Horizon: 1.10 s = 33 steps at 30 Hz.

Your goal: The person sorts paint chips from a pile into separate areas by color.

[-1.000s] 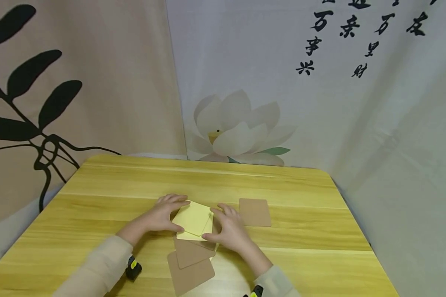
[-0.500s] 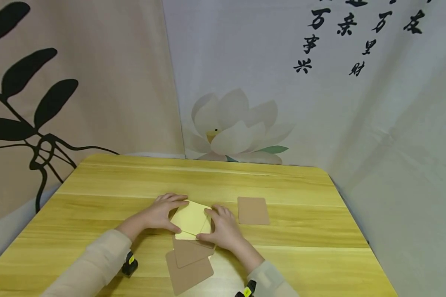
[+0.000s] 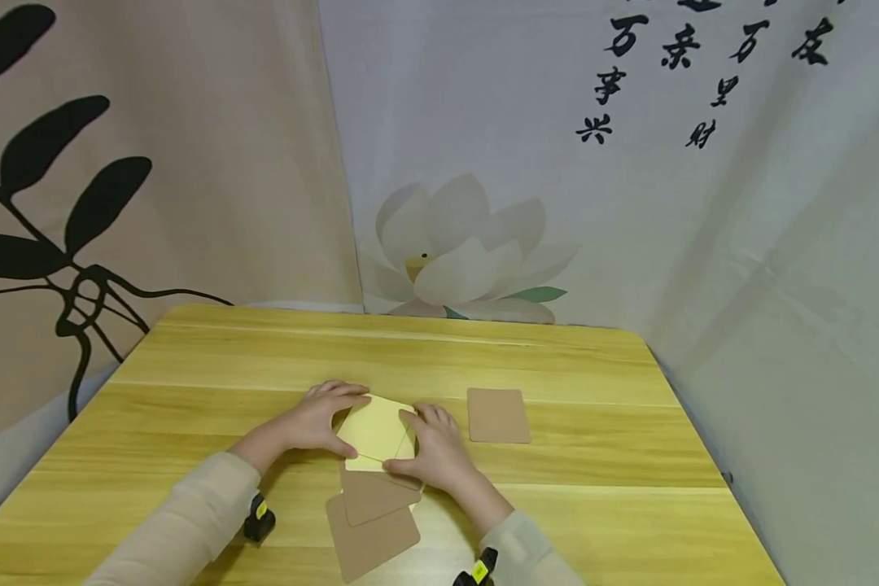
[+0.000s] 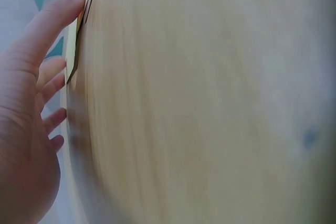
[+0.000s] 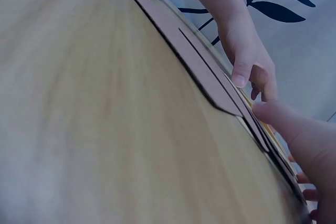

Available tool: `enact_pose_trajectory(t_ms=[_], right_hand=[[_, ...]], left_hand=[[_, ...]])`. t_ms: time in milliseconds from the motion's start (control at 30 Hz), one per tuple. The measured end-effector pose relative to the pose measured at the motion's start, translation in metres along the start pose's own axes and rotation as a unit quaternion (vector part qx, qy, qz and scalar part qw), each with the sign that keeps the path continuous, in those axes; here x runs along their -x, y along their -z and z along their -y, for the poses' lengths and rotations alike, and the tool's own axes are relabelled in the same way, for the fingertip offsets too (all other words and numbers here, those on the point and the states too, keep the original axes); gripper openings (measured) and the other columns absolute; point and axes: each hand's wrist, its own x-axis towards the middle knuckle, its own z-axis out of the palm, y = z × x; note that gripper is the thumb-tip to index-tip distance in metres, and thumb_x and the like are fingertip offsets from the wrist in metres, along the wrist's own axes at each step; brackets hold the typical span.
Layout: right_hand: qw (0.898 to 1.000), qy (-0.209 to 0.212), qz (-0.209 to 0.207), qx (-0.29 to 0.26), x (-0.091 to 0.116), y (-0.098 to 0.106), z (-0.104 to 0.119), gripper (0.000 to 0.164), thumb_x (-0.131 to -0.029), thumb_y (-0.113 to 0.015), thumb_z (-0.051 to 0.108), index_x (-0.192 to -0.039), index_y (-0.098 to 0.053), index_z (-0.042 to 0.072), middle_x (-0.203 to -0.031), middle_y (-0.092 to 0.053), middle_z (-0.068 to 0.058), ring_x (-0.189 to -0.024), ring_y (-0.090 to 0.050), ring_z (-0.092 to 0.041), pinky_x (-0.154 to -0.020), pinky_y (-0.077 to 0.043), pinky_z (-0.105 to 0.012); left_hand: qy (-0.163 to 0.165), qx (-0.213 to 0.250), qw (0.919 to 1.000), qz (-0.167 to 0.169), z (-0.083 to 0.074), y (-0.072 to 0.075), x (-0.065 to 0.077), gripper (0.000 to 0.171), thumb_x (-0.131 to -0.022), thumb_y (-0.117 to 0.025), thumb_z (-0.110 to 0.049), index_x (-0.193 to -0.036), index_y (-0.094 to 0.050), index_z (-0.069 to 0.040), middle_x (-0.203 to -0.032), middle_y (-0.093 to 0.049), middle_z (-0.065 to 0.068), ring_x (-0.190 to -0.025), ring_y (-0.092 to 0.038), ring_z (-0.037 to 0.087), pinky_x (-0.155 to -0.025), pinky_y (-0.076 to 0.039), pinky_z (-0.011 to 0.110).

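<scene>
Two overlapping square yellow cards [image 3: 369, 427] lie slightly askew over brown cards near the middle of the table. My left hand [image 3: 317, 421] holds their left side, thumb at the near corner and fingers at the far one. Across from it, my right hand [image 3: 441, 452] grips the right side between thumb and index finger. Several brown square cards [image 3: 372, 541] fan out below, toward the table's front. In the left wrist view, my left thumb [image 4: 60, 17] touches the edge of the stack. The right wrist view has both hands meeting at the layered cards [image 5: 194, 69].
A single brown card [image 3: 499, 416] lies flat to the right of my right hand. The wooden table [image 3: 593, 521] has rounded far corners. Behind it hang curtains [image 3: 469, 98] with a lotus, dark leaves and black characters.
My right hand has shifted slightly left, its thumb and index finger further over the yellow cards, and the upper card has turned a little. My left hand stays nearly still.
</scene>
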Motion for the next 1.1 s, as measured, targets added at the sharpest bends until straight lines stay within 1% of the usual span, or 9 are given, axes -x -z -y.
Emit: enact_pose_trajectory(t_ms=[267,500,633,767,867,967,1100], right_hand=[[1.000,-0.003,0.003,-0.003,-0.001,0.002,0.000,0.084,-0.075,-0.070,0.062,-0.141,-0.049,0.014,-0.146,-0.038,-0.012,-0.133,-0.031,-0.033,-0.106,-0.024,-0.054],[1.000,0.002,0.005,-0.015,-0.001,0.003,-0.002,0.084,-0.075,-0.071,0.061,-0.141,-0.049,0.014,-0.146,-0.038,-0.011,-0.134,-0.030,-0.032,-0.106,-0.024,-0.054],[0.999,0.005,0.006,-0.034,0.000,0.006,-0.002,0.084,-0.075,-0.073,0.058,-0.142,-0.048,0.014,-0.147,-0.037,-0.012,-0.134,-0.029,-0.033,-0.106,-0.023,-0.055],[0.999,0.007,0.006,-0.046,0.002,0.010,-0.002,0.084,-0.074,-0.074,0.057,-0.142,-0.048,0.015,-0.148,-0.035,-0.011,-0.135,-0.028,-0.033,-0.106,-0.024,-0.055],[0.999,0.008,0.005,-0.050,0.004,0.013,-0.004,0.084,-0.074,-0.074,0.057,-0.142,-0.047,0.015,-0.148,-0.035,-0.009,-0.135,-0.027,-0.033,-0.106,-0.024,-0.055],[0.998,0.012,0.002,-0.054,0.007,0.015,-0.005,0.084,-0.074,-0.075,0.055,-0.142,-0.047,0.015,-0.149,-0.034,-0.009,-0.136,-0.027,-0.033,-0.106,-0.023,-0.055],[0.998,0.028,-0.005,-0.053,0.011,0.019,-0.007,0.085,-0.074,-0.075,0.055,-0.143,-0.047,0.014,-0.149,-0.034,-0.010,-0.135,-0.027,-0.032,-0.105,-0.025,-0.057]], left_hand=[[-0.005,0.004,0.9999,-0.012,0.000,-0.002,0.001,0.094,-0.067,-0.074,-0.066,-0.138,-0.052,-0.008,-0.145,-0.042,0.007,-0.131,-0.031,0.035,-0.099,-0.018,0.067],[0.003,-0.001,0.9998,-0.017,0.001,-0.004,0.002,0.097,-0.065,-0.071,-0.071,-0.138,-0.052,-0.011,-0.145,-0.042,0.005,-0.131,-0.031,0.033,-0.101,-0.019,0.064],[0.006,-0.012,0.9996,-0.027,-0.001,-0.003,0.003,0.099,-0.064,-0.068,-0.075,-0.138,-0.052,-0.012,-0.144,-0.042,0.004,-0.131,-0.032,0.032,-0.101,-0.019,0.064],[0.007,-0.019,0.9990,-0.039,-0.008,0.000,0.004,0.099,-0.063,-0.069,-0.075,-0.138,-0.053,-0.013,-0.144,-0.043,0.002,-0.130,-0.033,0.029,-0.101,-0.019,0.064],[0.004,-0.025,0.9983,-0.052,-0.016,0.002,0.006,0.095,-0.064,-0.072,-0.071,-0.137,-0.054,-0.013,-0.144,-0.044,0.003,-0.130,-0.034,0.029,-0.101,-0.020,0.063],[0.002,-0.032,0.9975,-0.063,-0.023,0.002,0.007,0.092,-0.064,-0.074,-0.067,-0.137,-0.054,-0.013,-0.144,-0.043,0.005,-0.130,-0.034,0.031,-0.101,-0.020,0.062],[0.002,-0.042,0.9962,-0.077,-0.030,-0.001,0.008,0.091,-0.065,-0.076,-0.064,-0.137,-0.055,-0.014,-0.144,-0.043,0.005,-0.131,-0.033,0.033,-0.102,-0.020,0.061]])
